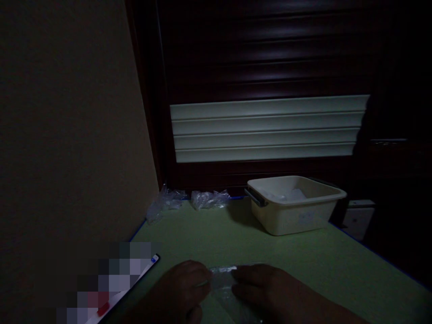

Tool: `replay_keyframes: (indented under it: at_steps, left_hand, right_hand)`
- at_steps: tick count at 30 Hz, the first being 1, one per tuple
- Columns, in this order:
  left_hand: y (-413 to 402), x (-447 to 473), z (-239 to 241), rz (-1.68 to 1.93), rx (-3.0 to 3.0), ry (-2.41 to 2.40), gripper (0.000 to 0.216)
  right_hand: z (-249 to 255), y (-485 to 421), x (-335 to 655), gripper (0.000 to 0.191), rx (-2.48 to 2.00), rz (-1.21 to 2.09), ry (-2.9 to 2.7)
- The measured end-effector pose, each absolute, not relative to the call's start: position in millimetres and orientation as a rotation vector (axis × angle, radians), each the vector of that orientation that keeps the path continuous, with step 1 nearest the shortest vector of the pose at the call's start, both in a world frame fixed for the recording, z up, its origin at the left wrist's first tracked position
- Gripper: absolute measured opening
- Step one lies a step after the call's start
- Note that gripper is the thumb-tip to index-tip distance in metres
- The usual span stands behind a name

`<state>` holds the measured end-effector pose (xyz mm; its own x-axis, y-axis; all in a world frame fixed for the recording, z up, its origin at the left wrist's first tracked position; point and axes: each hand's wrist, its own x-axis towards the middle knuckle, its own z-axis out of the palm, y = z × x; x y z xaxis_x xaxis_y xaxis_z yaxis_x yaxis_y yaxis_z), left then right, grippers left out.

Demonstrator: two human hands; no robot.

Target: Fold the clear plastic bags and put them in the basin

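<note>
- Dim light covers the room; behind and above the pale tub [300,218] is dark brown slatted panelling [270,58], with 4 whitish slats [266,130] across it.
- Well left of the tub rises a plain wall [67,112]; beneath the tub spreads a green tabletop [202,236] with a blue edge.
- Inside the tub, some pale material [297,194] shows, too dim to name; 1 dark handle [255,198] juts from the tub's left end.
- Left of the tub, at the table's back edge, lie 2 crumpled clear plastic clumps, 1 near [209,200] and 1 farther off, against the wall [165,204].
- Nearer the camera than the tub, and left of it, a clear plastic piece [223,282] lies between the person's hands.
- Left hand [184,288]: fingers bent, tips at the plastic's left side.
- Right hand [265,288]: fingers bent, tips on its right side; whether either hand pinches or merely presses, one cannot tell.
- Farthest left and nearer than the tub, a dark-edged flat object [116,297] is partly pixelated.
</note>
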<state>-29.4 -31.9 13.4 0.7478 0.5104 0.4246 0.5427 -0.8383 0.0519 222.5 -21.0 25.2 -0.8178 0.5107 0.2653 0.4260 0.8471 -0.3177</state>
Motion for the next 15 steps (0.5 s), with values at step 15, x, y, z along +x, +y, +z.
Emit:
replay_keyframes:
  at_steps: [15]
  left_hand:
    - [-30.4,-34.8,4.2,-0.596,-2.820,-0.926,0.052]
  right_hand:
    - [33.3,-17.4,206.5,0.079,-0.866,0.519,-2.891]
